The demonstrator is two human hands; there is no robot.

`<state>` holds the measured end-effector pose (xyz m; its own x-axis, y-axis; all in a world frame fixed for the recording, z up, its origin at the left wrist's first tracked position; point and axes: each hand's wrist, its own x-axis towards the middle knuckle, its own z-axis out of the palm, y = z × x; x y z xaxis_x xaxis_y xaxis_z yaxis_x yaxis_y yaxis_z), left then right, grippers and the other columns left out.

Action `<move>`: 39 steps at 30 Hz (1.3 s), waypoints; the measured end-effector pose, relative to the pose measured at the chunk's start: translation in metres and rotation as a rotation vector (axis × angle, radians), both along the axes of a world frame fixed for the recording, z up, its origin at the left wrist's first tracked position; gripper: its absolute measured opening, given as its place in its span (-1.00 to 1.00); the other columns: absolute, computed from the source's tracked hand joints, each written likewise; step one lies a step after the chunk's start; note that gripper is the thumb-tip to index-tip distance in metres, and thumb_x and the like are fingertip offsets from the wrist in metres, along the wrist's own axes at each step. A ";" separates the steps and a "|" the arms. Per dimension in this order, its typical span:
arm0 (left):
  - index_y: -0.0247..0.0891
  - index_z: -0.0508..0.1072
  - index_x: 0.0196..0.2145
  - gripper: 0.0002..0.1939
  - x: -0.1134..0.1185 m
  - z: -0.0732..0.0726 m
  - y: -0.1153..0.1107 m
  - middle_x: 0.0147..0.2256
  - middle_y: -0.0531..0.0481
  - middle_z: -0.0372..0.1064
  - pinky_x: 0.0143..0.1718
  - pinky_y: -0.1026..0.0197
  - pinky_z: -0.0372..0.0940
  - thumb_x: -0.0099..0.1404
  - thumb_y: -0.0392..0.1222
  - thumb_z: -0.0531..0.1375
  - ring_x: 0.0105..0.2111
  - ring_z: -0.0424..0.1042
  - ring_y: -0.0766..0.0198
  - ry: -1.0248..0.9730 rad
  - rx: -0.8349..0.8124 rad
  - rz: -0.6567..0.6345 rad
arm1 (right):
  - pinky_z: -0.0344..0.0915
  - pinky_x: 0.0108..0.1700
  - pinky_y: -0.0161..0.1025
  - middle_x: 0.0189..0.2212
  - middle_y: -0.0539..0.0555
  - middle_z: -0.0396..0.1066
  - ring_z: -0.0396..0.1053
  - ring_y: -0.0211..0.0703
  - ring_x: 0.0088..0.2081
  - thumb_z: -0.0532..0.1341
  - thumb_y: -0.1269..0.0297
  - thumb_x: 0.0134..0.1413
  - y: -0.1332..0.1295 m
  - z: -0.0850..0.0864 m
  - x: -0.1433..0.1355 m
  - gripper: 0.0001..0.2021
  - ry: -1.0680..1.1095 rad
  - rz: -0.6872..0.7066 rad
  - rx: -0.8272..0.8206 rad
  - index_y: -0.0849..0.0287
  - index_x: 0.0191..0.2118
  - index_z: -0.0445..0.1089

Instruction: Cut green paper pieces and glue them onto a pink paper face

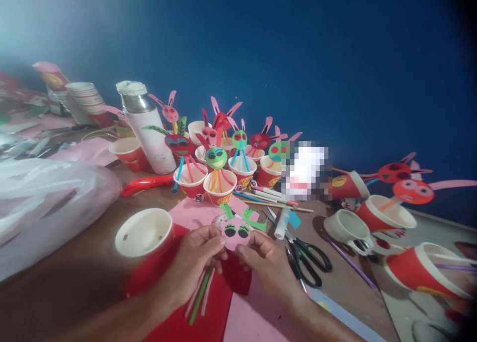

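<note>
Between my two hands is a pink paper face cutout (236, 240) with black oval eyes and green leaf-like ears. My left hand (204, 247) pinches its left edge. My right hand (261, 255) grips its right edge the same way. Below them lie a red paper sheet (175, 302) and a pink paper sheet (257, 312). Green and white straws (200, 295) rest on the red sheet under my left hand. To the right of my right hand are black-handled scissors (307, 262) and a glue stick (282, 223).
A paper cup (145, 233) with holes lies at left, beside a plastic bag (48, 203). Several cups with paper creature heads (219, 183) stand behind, near a white flask (149, 128). A mug (348, 228) and tipped cups (428, 270) are at right. A blue wall (283, 59) rises behind.
</note>
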<state>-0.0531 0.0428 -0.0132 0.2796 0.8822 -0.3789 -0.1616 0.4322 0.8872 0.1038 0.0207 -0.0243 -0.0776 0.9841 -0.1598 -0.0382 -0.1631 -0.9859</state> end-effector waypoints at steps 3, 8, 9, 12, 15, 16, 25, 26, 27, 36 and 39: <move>-0.30 0.33 -0.50 -0.86 0.000 0.000 0.000 -0.58 0.07 0.29 -0.58 0.36 0.20 0.12 -0.20 0.18 -0.57 0.27 0.40 -0.009 0.002 -0.002 | 0.08 -0.49 -0.37 -0.63 -0.11 0.19 0.11 -0.33 -0.55 0.17 0.31 -0.01 0.000 0.000 -0.001 -0.80 0.005 0.000 0.003 0.19 -0.57 0.20; -0.30 0.33 -0.50 -0.83 0.000 -0.001 0.000 -0.56 0.08 0.27 -0.59 0.36 0.21 0.12 -0.15 0.19 -0.54 0.28 0.38 -0.025 0.009 -0.002 | 0.10 -0.49 -0.37 -0.63 -0.11 0.21 0.12 -0.33 -0.56 0.16 0.30 0.00 -0.001 0.000 -0.002 -0.81 0.003 -0.006 0.002 0.19 -0.56 0.20; -0.30 0.33 -0.50 -0.83 0.000 -0.002 -0.001 -0.56 0.07 0.27 -0.59 0.36 0.21 0.13 -0.15 0.19 -0.54 0.28 0.38 -0.019 0.012 -0.007 | 0.10 -0.49 -0.37 -0.63 -0.11 0.21 0.13 -0.33 -0.55 0.16 0.30 0.00 -0.001 -0.001 -0.002 -0.81 0.000 -0.008 0.002 0.19 -0.56 0.20; -0.30 0.33 -0.51 -0.83 0.000 -0.002 -0.001 -0.57 0.07 0.29 -0.58 0.36 0.20 0.13 -0.16 0.19 -0.56 0.27 0.39 0.002 0.020 -0.018 | 0.11 -0.48 -0.37 -0.63 -0.10 0.22 0.14 -0.33 -0.55 0.17 0.28 -0.01 -0.001 -0.001 -0.001 -0.80 -0.014 -0.007 -0.005 0.19 -0.55 0.21; -0.30 0.32 -0.54 -0.81 0.000 -0.001 0.001 -0.59 0.09 0.27 -0.58 0.36 0.20 0.12 -0.16 0.19 -0.57 0.27 0.39 0.008 0.031 -0.007 | 0.10 -0.50 -0.37 -0.64 -0.09 0.21 0.13 -0.34 -0.57 0.16 0.19 0.02 0.000 0.002 0.002 -0.75 -0.036 0.012 -0.019 0.20 -0.56 0.19; -0.30 0.31 -0.55 -0.80 0.000 -0.001 0.001 -0.60 0.09 0.27 -0.58 0.36 0.20 0.12 -0.15 0.19 -0.58 0.27 0.40 0.013 0.034 -0.004 | 0.10 -0.51 -0.37 -0.65 -0.09 0.21 0.13 -0.34 -0.58 0.14 0.15 0.04 0.000 0.005 0.002 -0.72 -0.045 0.028 -0.025 0.20 -0.57 0.19; -0.29 0.30 -0.55 -0.82 -0.002 0.001 0.004 -0.63 0.11 0.31 -0.56 0.35 0.16 0.11 -0.17 0.19 -0.63 0.25 0.42 0.092 0.089 0.031 | -0.02 -0.62 -0.48 -0.69 -0.15 0.17 0.11 -0.42 -0.63 0.21 0.33 -0.06 -0.040 0.025 0.000 -0.83 -0.404 0.502 0.048 0.19 -0.59 0.28; -0.29 0.31 -0.55 -0.82 -0.003 0.001 0.005 -0.64 0.11 0.31 -0.56 0.35 0.16 0.11 -0.16 0.19 -0.64 0.25 0.42 0.101 0.103 0.032 | 0.02 -0.59 -0.48 -0.68 -0.14 0.20 0.16 -0.41 -0.61 0.21 0.30 -0.04 -0.045 0.025 0.002 -0.83 -0.449 0.566 0.155 0.19 -0.58 0.31; -0.29 0.31 -0.55 -0.81 -0.003 0.001 0.006 -0.64 0.11 0.31 -0.57 0.35 0.16 0.12 -0.16 0.19 -0.64 0.25 0.42 0.113 0.117 0.026 | 0.07 -0.55 -0.48 -0.67 -0.14 0.23 0.19 -0.40 -0.60 0.20 0.27 -0.01 -0.050 0.025 0.005 -0.80 -0.481 0.604 0.283 0.18 -0.58 0.32; -0.30 0.33 -0.57 -0.81 -0.004 0.008 0.002 -0.67 0.14 0.25 -0.61 0.37 0.11 0.10 -0.16 0.20 -0.66 0.19 0.44 0.204 0.145 -0.035 | 0.07 -0.52 -0.29 -0.65 -0.10 0.32 0.22 -0.32 -0.58 0.09 0.28 0.13 -0.063 0.017 0.013 -0.76 -0.827 0.484 0.981 0.16 -0.54 0.31; -0.30 0.33 -0.56 -0.82 -0.001 0.007 0.000 -0.67 0.13 0.26 -0.61 0.36 0.12 0.10 -0.17 0.21 -0.66 0.20 0.43 0.203 0.148 -0.056 | 0.04 -0.57 -0.27 -0.70 -0.11 0.27 0.14 -0.30 -0.62 0.15 0.15 0.06 -0.063 0.018 0.000 -0.72 -0.860 0.588 1.162 0.13 -0.60 0.32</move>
<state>-0.0540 0.0432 -0.0059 0.2611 0.9175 -0.3000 0.0469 0.2984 0.9533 0.1035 -0.0418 -0.0065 -0.7703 0.4600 0.4416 0.3761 0.8870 -0.2680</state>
